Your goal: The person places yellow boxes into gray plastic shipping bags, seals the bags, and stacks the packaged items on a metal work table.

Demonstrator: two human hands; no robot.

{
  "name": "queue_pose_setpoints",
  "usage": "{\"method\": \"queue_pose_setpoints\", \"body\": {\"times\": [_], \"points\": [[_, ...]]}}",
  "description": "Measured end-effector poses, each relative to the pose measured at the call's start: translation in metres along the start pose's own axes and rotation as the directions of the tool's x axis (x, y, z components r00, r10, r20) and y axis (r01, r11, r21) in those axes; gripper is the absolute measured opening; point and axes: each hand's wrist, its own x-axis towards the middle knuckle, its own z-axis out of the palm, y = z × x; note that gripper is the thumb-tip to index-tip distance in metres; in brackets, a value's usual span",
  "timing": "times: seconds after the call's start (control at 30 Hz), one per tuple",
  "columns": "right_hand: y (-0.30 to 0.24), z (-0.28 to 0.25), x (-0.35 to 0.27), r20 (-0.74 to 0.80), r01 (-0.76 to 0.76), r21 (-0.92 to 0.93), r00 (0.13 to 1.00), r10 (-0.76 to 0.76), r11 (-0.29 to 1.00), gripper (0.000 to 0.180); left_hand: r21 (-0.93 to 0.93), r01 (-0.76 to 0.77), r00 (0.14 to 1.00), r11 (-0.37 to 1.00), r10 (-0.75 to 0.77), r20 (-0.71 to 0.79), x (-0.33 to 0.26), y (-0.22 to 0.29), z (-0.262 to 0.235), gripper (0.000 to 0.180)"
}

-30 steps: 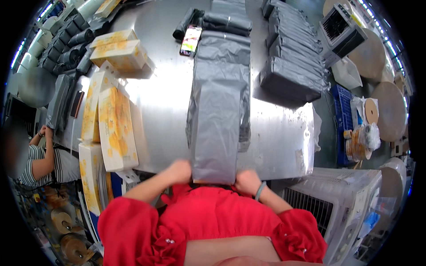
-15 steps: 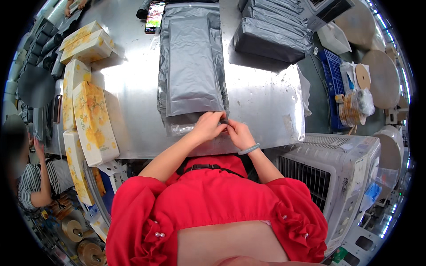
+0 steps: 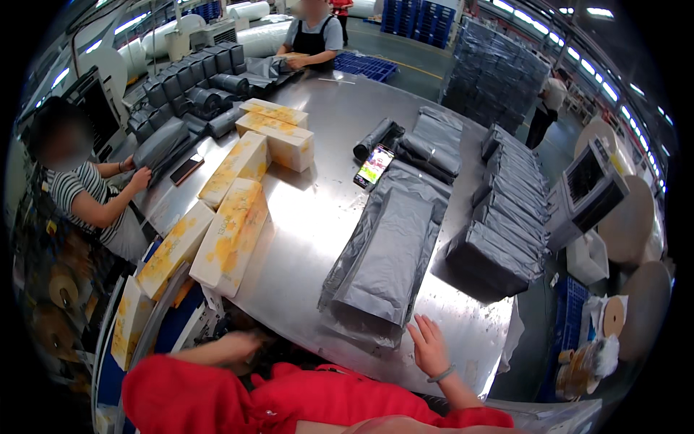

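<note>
A flat stack of grey plastic bags (image 3: 383,253) lies on the metal table before me, a smaller bundle on top and a loose clear-looking edge at the near end. Just beside that near end is my right hand (image 3: 429,347), fingers stretched out and holding nothing, a pale band round its wrist. My left hand (image 3: 244,347) is low at the table's front edge, apart from the bags and smeared by motion, so its fingers cannot be made out. A lit phone (image 3: 374,166) rests against the far end of the stack.
White boxes with yellow flowers (image 3: 235,231) line the table's left side. Bundled grey bags (image 3: 499,231) stand in a row at right, near a grey-white machine (image 3: 589,184). A person in stripes (image 3: 87,195) handles grey bags at left; another (image 3: 311,40) stands across the table.
My hands have parted from the near end of the bags. The left has swung left to the table edge; the right has opened beside the stack. My view has tilted up and turned left.
</note>
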Motion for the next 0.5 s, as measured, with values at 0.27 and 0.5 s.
{"method": "queue_pose_setpoints", "body": {"times": [0.27, 0.5], "points": [[0.039, 0.033, 0.049, 0.119, 0.527, -0.168, 0.849, -0.514, 0.833, 0.032, 0.859, -0.457, 0.117, 0.229, 0.973, -0.197, 0.158, 0.059, -0.161, 0.021], [0.042, 0.024, 0.051, -0.449, 0.058, 0.19, 0.893, 0.034, 0.98, 0.004, 0.148, -0.678, 0.401, 0.72, 0.531, -0.747, 0.153, 0.075, -0.164, 0.017]]}}
